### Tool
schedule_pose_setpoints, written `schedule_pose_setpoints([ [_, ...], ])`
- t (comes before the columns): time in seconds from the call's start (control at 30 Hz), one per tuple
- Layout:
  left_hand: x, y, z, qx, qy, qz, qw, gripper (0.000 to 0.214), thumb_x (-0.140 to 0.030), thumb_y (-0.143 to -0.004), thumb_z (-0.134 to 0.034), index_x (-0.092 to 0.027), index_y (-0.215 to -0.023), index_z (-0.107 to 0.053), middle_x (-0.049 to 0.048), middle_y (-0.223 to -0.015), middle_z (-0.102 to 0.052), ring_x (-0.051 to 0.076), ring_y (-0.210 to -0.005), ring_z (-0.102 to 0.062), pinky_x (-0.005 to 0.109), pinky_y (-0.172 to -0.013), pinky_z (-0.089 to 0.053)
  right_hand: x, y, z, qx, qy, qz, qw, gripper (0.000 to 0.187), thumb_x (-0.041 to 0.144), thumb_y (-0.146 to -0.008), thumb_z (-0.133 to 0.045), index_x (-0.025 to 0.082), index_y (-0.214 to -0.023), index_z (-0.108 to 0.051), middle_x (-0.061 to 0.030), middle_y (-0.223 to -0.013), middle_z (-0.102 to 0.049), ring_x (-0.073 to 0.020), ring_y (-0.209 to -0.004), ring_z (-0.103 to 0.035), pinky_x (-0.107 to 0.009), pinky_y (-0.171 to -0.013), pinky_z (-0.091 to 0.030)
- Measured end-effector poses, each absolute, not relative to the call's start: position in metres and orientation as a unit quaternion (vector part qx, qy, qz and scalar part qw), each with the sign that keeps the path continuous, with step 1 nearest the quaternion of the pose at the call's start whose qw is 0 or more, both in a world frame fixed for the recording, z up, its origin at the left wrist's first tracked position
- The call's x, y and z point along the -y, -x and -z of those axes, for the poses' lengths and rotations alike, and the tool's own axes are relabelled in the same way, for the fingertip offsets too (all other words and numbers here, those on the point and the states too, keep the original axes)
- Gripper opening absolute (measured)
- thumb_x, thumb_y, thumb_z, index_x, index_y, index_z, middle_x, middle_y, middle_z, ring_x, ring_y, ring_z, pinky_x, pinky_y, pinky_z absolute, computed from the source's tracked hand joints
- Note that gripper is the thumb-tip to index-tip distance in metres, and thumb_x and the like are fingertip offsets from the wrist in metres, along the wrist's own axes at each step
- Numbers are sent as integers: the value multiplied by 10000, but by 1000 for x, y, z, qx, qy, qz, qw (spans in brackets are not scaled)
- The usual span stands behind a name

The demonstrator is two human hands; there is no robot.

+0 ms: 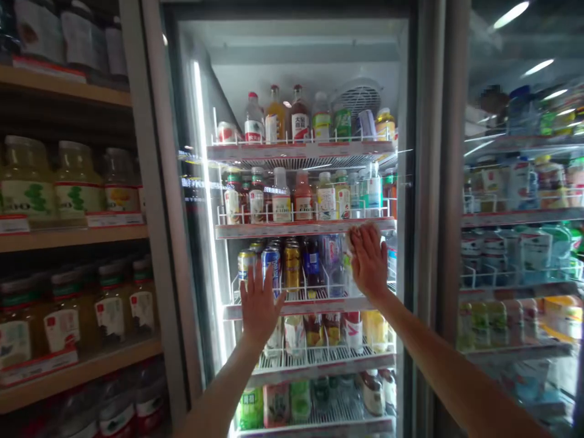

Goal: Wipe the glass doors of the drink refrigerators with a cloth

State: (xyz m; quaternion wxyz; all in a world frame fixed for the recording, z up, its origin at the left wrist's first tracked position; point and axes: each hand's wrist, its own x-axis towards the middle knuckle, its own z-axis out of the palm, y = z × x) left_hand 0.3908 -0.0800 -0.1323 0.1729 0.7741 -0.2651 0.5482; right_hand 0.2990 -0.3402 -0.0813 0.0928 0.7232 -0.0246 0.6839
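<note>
My left hand lies flat with its fingers spread against the glass door of a lit drinks fridge, in front of the shelf with cans. Higher up and to the right, my right hand presses a crumpled pale cloth to the same glass. The cloth shows only at the edges of the fingers; the rest of it is hidden under the hand. Behind the glass, cans and bottles stand on several wire shelves.
Wooden shelves with large juice bottles stand on the left. A metal frame edges the door on the right. Beyond it is another glass-fronted fridge with drinks. Light reflections show on the glass.
</note>
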Motion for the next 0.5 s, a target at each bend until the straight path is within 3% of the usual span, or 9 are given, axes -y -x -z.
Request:
schedule_pose_setpoints([
  [0.07,82,-388,136,262,-776,-546,176,659,-422,-896,-424,-193,-1462,-174,155,-1512,-227,306,-1417,-111,556,-1095,-237,345,-293,103,32,-735,-670,99,638,197,-880,-380,250,-1474,-153,-87,-1491,-329,-231,-1416,-195,-491,-1099,-246],
  [0.27,89,-378,164,254,-787,-536,171,665,-399,-895,-431,-204,-1465,-151,153,-1503,-251,307,-1413,-138,571,-1083,-245,360,-261,241,28,-782,-609,129,679,163,-866,-392,264,-1481,-121,-79,-1509,-290,-263,-1403,-230,-488,-1062,-343],
  [0.33,92,-376,171,248,-791,-531,175,679,-388,-890,-442,-212,-1469,-133,152,-1502,-253,307,-1414,-131,571,-1084,-244,372,-258,232,38,-777,-617,120,672,165,-866,-383,258,-1481,-126,-84,-1510,-287,-271,-1396,-246,-510,-1063,-345],
  [0.5,96,-374,175,244,-794,-523,190,707,-391,-889,-444,-211,-1473,-88,171,-1509,-222,324,-1413,-117,601,-1061,-262,408,-261,139,112,-725,-676,64,635,164,-873,-342,184,-1479,-152,-129,-1516,-257,-290,-1410,-195,-550,-1071,-329],
])
